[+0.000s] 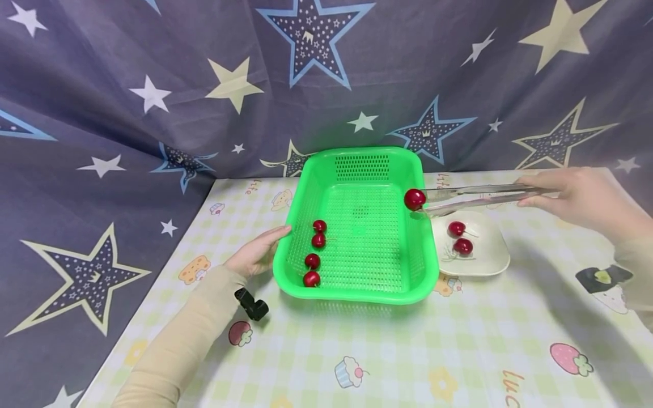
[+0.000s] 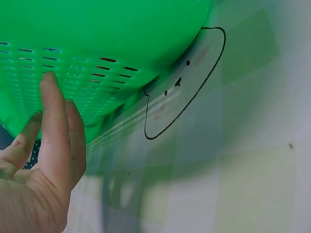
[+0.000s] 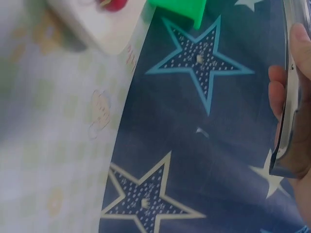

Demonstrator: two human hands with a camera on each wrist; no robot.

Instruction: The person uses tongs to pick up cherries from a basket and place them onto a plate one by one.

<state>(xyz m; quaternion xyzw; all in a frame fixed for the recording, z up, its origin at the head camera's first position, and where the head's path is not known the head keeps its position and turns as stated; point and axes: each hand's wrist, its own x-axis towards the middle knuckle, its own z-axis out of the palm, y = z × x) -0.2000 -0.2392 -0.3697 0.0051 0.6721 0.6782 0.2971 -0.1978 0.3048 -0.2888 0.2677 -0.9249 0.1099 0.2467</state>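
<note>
My right hand [image 1: 576, 195] grips metal tongs [image 1: 479, 191], seen edge-on in the right wrist view too. Between the tong tips a red cherry [image 1: 415, 199] is pinched, overlapping the right rim of the green basket [image 1: 357, 296] in the head view. Along the left side inside the basket lie several cherries [image 1: 312, 261]. My left hand [image 1: 259, 249] is at the basket's left wall, and in the left wrist view its extended fingers [image 2: 54, 121] lie against the slotted side. Right of the basket, a white dish [image 1: 484, 263] holds two cherries [image 1: 462, 246] with thin stems.
A pale checkered tablecloth [image 1: 306, 362] printed with cartoon figures covers the table. Behind and to the left hangs a dark blue curtain [image 1: 168, 51] with stars. A black wrist mount [image 1: 251, 304] sits by my left sleeve.
</note>
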